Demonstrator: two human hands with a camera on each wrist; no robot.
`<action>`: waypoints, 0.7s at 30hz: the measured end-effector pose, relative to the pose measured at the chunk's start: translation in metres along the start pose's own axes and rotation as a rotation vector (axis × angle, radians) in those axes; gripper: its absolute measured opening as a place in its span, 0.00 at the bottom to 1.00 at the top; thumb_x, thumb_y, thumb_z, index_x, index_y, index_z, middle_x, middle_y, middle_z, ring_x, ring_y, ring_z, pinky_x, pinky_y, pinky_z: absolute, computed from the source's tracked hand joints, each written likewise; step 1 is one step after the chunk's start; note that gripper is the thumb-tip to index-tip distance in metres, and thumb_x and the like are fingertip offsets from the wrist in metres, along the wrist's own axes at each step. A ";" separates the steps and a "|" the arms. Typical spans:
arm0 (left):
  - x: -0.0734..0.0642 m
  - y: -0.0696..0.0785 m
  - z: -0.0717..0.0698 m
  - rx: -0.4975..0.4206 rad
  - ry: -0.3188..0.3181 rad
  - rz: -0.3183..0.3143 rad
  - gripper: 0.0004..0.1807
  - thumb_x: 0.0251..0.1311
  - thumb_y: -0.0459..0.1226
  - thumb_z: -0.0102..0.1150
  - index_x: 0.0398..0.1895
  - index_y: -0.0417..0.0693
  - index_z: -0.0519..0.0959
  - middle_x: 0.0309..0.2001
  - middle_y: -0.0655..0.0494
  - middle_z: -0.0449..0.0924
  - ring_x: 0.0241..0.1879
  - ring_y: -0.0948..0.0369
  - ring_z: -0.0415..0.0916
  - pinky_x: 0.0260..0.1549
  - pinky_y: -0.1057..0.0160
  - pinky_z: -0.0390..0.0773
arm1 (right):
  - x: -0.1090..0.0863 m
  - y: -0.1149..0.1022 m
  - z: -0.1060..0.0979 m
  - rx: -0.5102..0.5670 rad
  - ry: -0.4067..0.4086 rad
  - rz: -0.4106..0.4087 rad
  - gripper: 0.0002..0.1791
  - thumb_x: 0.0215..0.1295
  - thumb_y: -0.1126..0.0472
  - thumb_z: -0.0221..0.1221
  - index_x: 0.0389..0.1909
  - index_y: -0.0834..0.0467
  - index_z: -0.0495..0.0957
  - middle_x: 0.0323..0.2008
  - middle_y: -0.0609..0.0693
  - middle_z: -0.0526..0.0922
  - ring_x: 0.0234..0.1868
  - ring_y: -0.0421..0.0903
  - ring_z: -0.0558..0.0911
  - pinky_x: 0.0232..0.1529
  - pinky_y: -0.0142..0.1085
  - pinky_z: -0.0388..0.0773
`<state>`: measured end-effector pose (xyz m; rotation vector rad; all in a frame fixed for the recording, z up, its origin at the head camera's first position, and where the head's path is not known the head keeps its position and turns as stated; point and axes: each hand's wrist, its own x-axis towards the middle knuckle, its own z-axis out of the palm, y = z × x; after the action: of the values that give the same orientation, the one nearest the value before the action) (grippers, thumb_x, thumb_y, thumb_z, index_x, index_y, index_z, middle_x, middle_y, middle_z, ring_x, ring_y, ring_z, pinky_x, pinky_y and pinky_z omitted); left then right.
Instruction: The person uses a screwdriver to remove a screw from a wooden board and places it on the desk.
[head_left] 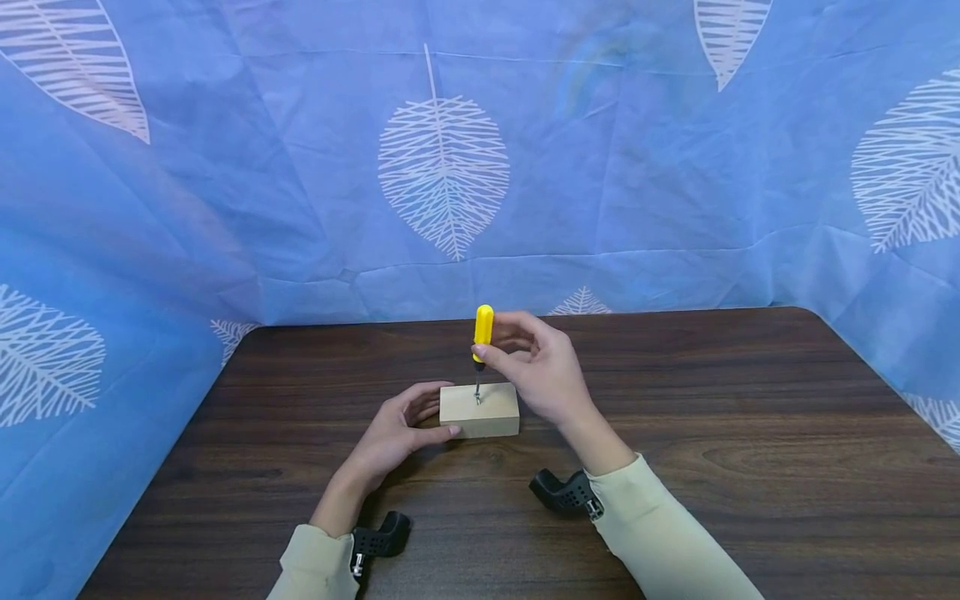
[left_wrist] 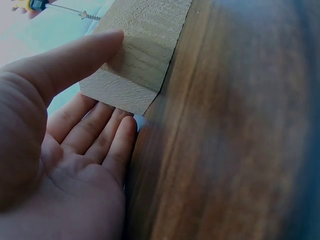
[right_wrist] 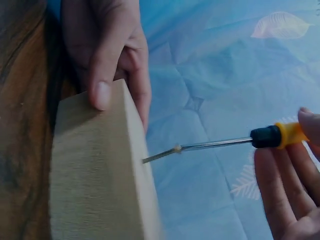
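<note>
A pale wooden block [head_left: 480,427] lies on the dark table, its left end between the thumb and fingers of my left hand [head_left: 393,433]. In the left wrist view the thumb presses the block's near side while the fingers reach round behind. My right hand [head_left: 543,371] pinches the yellow handle of a screwdriver [head_left: 483,325] above the block. In the right wrist view, the screwdriver's tip meets the head of a screw [right_wrist: 162,155], whose point is at the block's top face. The screw leans at a slight angle to the shaft.
The dark wood-grain table [head_left: 712,442] extends around the block on all sides. Blue cloth [head_left: 600,167] with white leaf prints hangs behind and beside it. A black wrist-camera mount [head_left: 382,535] sits by the left cuff, another mount [head_left: 562,492] by the right.
</note>
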<state>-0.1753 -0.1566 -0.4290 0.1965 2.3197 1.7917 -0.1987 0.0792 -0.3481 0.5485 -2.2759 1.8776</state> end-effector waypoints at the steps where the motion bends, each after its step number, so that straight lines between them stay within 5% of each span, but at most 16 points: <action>1: 0.000 0.000 0.000 -0.001 0.000 -0.001 0.34 0.65 0.39 0.77 0.74 0.56 0.77 0.73 0.50 0.79 0.75 0.46 0.74 0.74 0.41 0.76 | 0.000 -0.002 0.000 -0.012 -0.020 0.005 0.21 0.69 0.64 0.73 0.62 0.57 0.84 0.52 0.57 0.89 0.45 0.46 0.91 0.43 0.34 0.89; 6: 0.000 0.001 0.000 0.001 0.005 -0.007 0.34 0.65 0.39 0.77 0.73 0.57 0.77 0.73 0.51 0.79 0.75 0.47 0.74 0.74 0.42 0.76 | -0.001 -0.010 0.000 -0.072 -0.093 0.024 0.22 0.69 0.61 0.73 0.62 0.54 0.84 0.52 0.55 0.88 0.39 0.49 0.93 0.38 0.39 0.90; 13: 0.001 0.001 0.002 0.002 0.017 -0.018 0.34 0.64 0.39 0.78 0.73 0.56 0.77 0.72 0.52 0.80 0.74 0.48 0.75 0.74 0.41 0.75 | 0.000 -0.016 0.004 -0.109 -0.058 -0.030 0.15 0.67 0.64 0.72 0.53 0.57 0.83 0.47 0.54 0.89 0.45 0.48 0.88 0.43 0.34 0.90; 21: 0.001 0.000 0.003 0.007 0.026 -0.015 0.34 0.64 0.39 0.78 0.73 0.57 0.78 0.72 0.53 0.80 0.74 0.48 0.75 0.74 0.40 0.75 | -0.001 -0.016 0.006 -0.160 -0.050 -0.050 0.13 0.70 0.56 0.73 0.50 0.54 0.84 0.45 0.51 0.90 0.40 0.44 0.90 0.41 0.35 0.90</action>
<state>-0.1752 -0.1540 -0.4294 0.1570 2.3393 1.7900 -0.1914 0.0712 -0.3348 0.6286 -2.3932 1.6589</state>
